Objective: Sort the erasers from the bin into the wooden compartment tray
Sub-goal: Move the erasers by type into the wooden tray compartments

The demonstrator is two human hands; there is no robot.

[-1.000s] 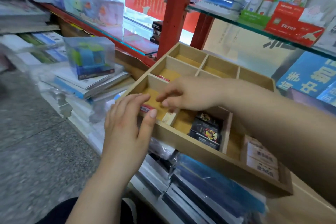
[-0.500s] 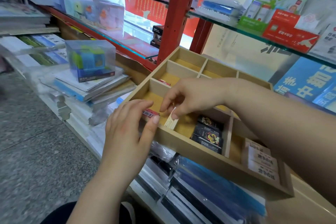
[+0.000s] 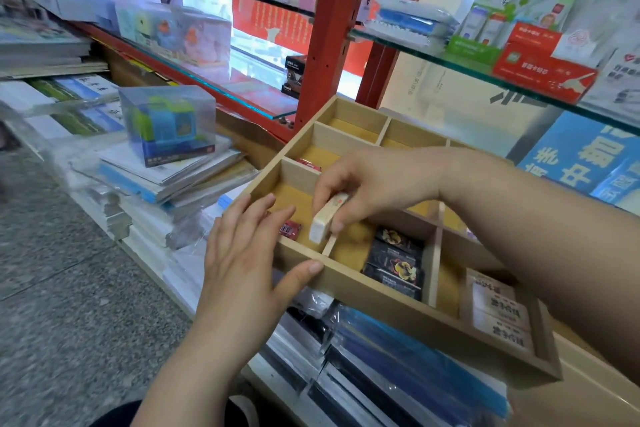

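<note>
The wooden compartment tray [image 3: 398,308] lies on stacked stationery below the shelves. My right hand [image 3: 374,184] pinches a cream eraser [image 3: 325,218] tilted over the divider of the near-left compartment. My left hand [image 3: 249,253] rests on the tray's near-left corner, thumb on the front wall, fingers over the rim beside a red-wrapped eraser [image 3: 290,229]. Black-wrapped erasers [image 3: 394,262] fill the neighbouring compartment, white-labelled erasers [image 3: 498,312] the near-right one. Another red eraser [image 3: 309,164] lies in a farther left compartment. No bin is in view.
A clear box with a blue-green toy [image 3: 166,125] stands on piled booklets to the left. A red shelf post [image 3: 329,35] rises behind the tray, with glass shelves [image 3: 485,69] of boxed goods above. Blue plastic-wrapped packs [image 3: 415,367] lie under the tray. Grey floor lies at the left.
My right hand has lifted the cream eraser out of the near-left compartment and tilted it above the divider. My left hand's thumb slid onto the tray's front wall.
</note>
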